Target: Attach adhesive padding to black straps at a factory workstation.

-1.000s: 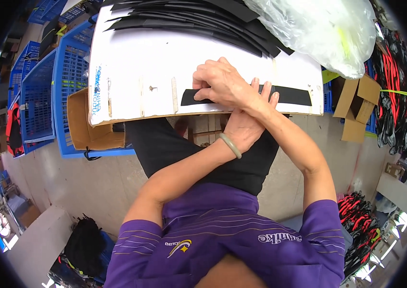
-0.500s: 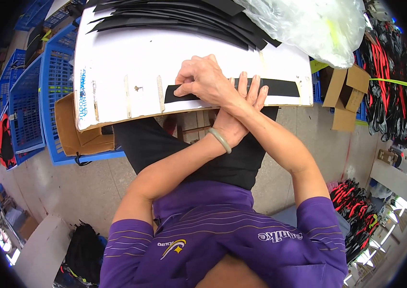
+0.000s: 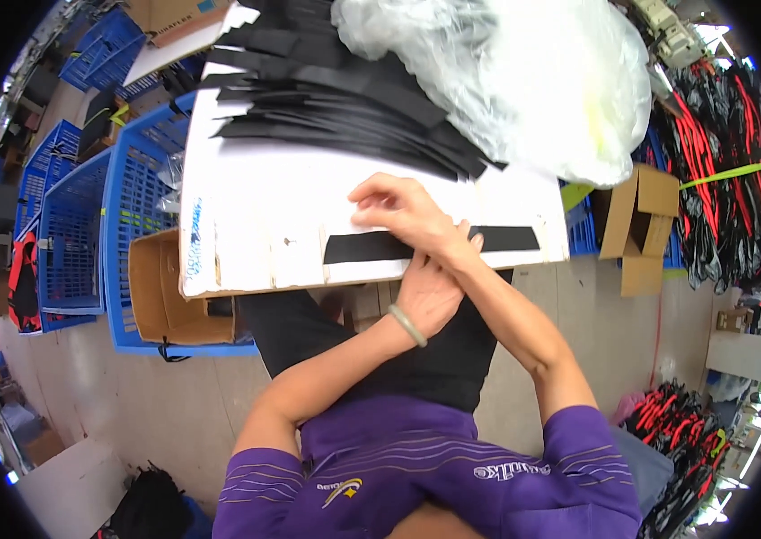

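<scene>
A single black fabric-like strip (image 3: 506, 238) lies flat along the near edge of the white board (image 3: 264, 193). My forearms cross over it. My right hand (image 3: 406, 214) hovers above the strip's left half, fingers loosely curved, a gap between thumb and forefinger, nothing in it. Beneath my right wrist, my left hand (image 3: 433, 295), wearing a bangle (image 3: 407, 325), reaches to the strip's near edge. Its fingers stretch out, partly hidden; two fingertips show by the strip. Farther back, a pile of similar black strips (image 3: 336, 117) is fanned out across the board.
A clear plastic bag (image 3: 542, 99) bulges over the back right of the board. Blue crates (image 3: 133, 171) and an opened cardboard box (image 3: 151, 287) stand at left. Another cardboard box (image 3: 637, 229) is at right, near hanging black-and-red straps (image 3: 713, 198).
My right hand has lifted off the strip's left end and its fingers have loosened. My left hand has drawn back toward me from across the strip. The whole view has shifted.
</scene>
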{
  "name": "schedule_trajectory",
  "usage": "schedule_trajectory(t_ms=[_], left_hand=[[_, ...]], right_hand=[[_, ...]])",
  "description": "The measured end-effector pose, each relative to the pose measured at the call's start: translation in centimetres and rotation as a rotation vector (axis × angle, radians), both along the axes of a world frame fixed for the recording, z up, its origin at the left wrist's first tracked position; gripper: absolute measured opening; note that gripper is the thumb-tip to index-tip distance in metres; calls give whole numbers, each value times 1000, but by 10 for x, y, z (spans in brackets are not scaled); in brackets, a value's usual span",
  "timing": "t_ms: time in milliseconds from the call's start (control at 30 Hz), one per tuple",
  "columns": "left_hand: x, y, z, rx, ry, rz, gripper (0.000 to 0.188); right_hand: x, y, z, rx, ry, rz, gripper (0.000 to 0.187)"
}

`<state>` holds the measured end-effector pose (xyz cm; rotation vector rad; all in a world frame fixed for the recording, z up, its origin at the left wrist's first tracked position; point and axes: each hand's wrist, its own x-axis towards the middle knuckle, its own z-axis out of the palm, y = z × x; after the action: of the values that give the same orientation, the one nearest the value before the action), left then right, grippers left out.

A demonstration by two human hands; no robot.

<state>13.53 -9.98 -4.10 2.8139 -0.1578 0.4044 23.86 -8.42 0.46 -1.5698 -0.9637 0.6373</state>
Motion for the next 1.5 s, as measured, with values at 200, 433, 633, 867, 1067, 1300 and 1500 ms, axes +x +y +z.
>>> schedule_trajectory(t_ms=[200,433,633,867,1067,1300,1500], left_hand=[[-61,134,31,97,86,17,70],[-74,205,28,89,63,217,56],[-79,204,30,-59,-32,228,58],[-18,152,110,-2076,-483,101,41],[-15,108,95,-2078,-415,106,30],[-15,80,93,-1683,-440,222,15],[1,68,90,-1438,-532,405,11]], right_hand=[[54,17,28,35,-478,-292,12],[88,106,17,-54,-1082,-507,15],[76,93,38,-24,-1138,-458,12],[-11,-1,79,212,-1300,-191,30],[-20,-61,66,-96,-24,-240,28],[-46,-94,58,-29,155,-278,20],[-42,-98,40,-5,98,-311,21]])
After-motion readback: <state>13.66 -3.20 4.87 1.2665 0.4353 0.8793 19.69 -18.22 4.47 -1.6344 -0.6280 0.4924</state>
